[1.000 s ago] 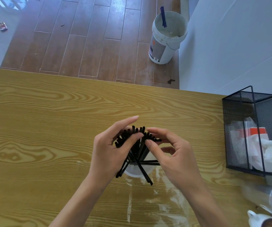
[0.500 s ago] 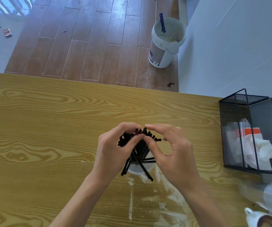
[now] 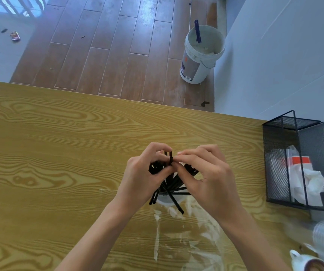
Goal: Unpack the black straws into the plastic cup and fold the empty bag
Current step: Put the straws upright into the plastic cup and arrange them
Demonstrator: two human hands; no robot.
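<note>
So both my hands are up over the clear plastic cup (image 3: 167, 200) mid-table: left hand (image 3: 141, 180) curls round the thin black straws (image 3: 171, 184) fanning out of it, right hand (image 3: 206, 178) pinches one straw top. Crinkly clear empty bag (image 3: 188, 241) lies flat just nearer me.

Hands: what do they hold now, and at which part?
Both the left hand and right hand pinch the straws at their upper ends, above the cup.

A wooden table (image 3: 59, 153) carries a plastic cup (image 3: 166, 200), clear bag (image 3: 192, 241), mesh basket (image 3: 297, 163) and mug (image 3: 309, 263).
</note>
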